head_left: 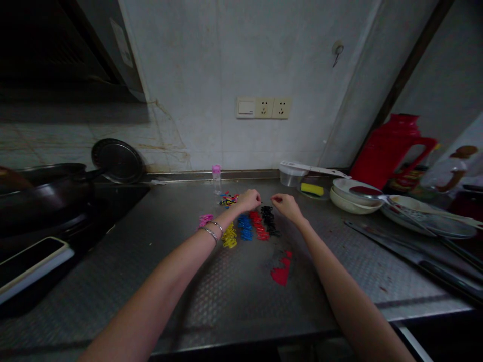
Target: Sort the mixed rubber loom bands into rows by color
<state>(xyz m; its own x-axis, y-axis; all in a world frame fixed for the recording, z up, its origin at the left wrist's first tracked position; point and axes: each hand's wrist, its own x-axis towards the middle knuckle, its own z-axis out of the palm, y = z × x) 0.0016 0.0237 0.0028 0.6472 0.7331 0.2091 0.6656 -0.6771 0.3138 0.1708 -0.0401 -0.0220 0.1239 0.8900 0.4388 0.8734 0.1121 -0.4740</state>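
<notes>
Head view, dim light. I see both hands raised over the metal counter (234, 311), a narrow gap between them. Left hand (248, 200): fingers curled, fingertips drawn together, just beyond the rows of small coloured pieces; too small at this range for me to tell whether anything is pinched. Right hand (287, 205): thumb and fingers likewise gathered, near the far end of the black row; I cannot tell its grip either.

Small pieces, left to right: pink group (206, 219), partly beside the left wrist; yellow row (229, 237); blue row (245, 229); red row (259, 227); black row (268, 220). The rows lie side by side on the counter. A mixed-colour pile (229, 199) lies beyond the yellow row, left of the left hand. Behind that pile, a clear container with a pink top (216, 178) stands upright near the wall.

Nearer me, a flat red patch (281, 271) shows on the counter. Right of the right hand: yellow-and-green sponge (312, 190), then stacked bowls (354, 201). Far left: dark pan (41, 186).
</notes>
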